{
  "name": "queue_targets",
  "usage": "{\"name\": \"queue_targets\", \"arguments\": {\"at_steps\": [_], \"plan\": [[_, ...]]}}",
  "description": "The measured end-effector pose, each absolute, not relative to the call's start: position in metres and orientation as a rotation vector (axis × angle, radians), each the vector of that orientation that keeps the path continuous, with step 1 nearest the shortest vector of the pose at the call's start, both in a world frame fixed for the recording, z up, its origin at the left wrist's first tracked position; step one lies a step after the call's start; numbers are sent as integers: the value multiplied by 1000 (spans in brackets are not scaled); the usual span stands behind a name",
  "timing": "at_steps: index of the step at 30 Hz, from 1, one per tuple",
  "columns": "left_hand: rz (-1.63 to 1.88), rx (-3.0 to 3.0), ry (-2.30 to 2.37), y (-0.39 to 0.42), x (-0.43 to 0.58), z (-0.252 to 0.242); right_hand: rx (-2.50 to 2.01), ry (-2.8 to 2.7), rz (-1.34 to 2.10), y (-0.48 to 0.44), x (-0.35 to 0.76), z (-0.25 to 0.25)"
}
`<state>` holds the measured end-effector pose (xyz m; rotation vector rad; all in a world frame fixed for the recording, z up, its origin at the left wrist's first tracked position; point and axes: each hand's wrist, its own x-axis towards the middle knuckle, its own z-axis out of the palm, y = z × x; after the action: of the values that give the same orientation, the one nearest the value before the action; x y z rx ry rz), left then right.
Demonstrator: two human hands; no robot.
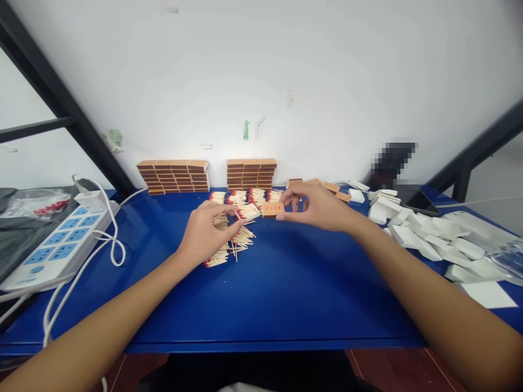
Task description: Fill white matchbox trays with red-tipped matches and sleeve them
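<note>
My left grip (204, 231) pinches the filled match tray (248, 212); my right grip (322, 207) holds the orange sleeve (273, 209) just beside it. I think joining them needs aligned ends.

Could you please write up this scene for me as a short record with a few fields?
surface: blue table
left hand: pinches a tray of matches
right hand: pinches an orange sleeve, close beside the tray
under the hands: loose matches with red heads, in heaps
by the wall: two matchbox stacks
right side: heap of white trays
left side: power strip with white cable
</note>
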<state>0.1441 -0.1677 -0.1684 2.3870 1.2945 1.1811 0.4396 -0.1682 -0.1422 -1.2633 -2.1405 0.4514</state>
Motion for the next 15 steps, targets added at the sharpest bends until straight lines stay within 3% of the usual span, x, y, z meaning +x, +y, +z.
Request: {"name": "queue_targets", "arguments": {"at_steps": [15], "plan": [[1126, 2278, 1214, -165, 143, -171, -1235, -2056, 607, -166, 434, -151]]}}
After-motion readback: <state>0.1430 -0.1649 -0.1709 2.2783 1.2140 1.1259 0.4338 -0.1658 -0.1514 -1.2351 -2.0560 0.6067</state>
